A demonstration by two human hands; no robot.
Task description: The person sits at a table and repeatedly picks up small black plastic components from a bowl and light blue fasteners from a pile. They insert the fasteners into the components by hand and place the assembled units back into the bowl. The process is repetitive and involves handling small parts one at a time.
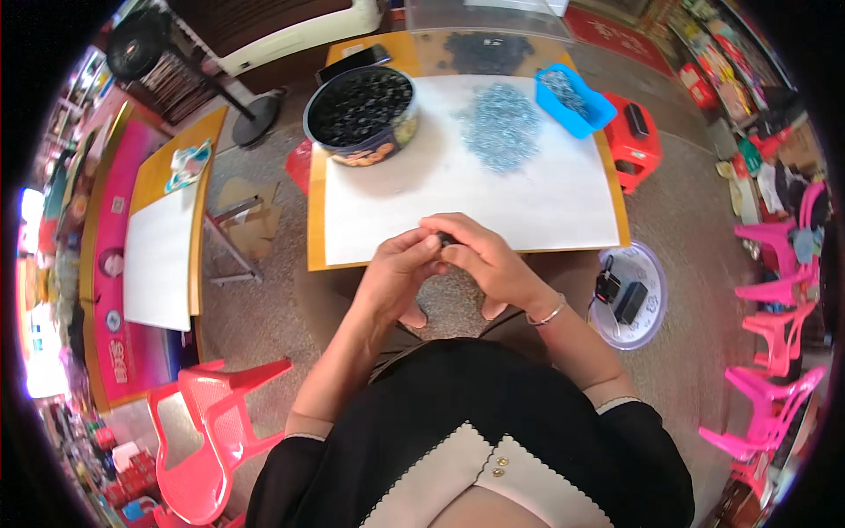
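At the near edge of the table my left hand (406, 267) and my right hand (484, 257) meet, fingers bent and closed. Between their fingertips is a small black piece (446, 239), mostly covered, so its exact kind does not show. Beyond the hands, a large round bucket (368, 157) full of small black pieces (361, 104) stands at the table's left. To its right a loose pile of small silvery-blue metal pieces (502, 128) lies on the white sheet (422, 211). A blue plastic basket (581, 126) at the far right corner holds more of these metal pieces.
Behind the sheet lie a dark heap (488, 53) and a phone (355, 62). A red stool (635, 145) stands right of the table, above a round tub (656, 327) with dark devices. A pink chair (207, 422) and a side table (158, 255) are on the left.
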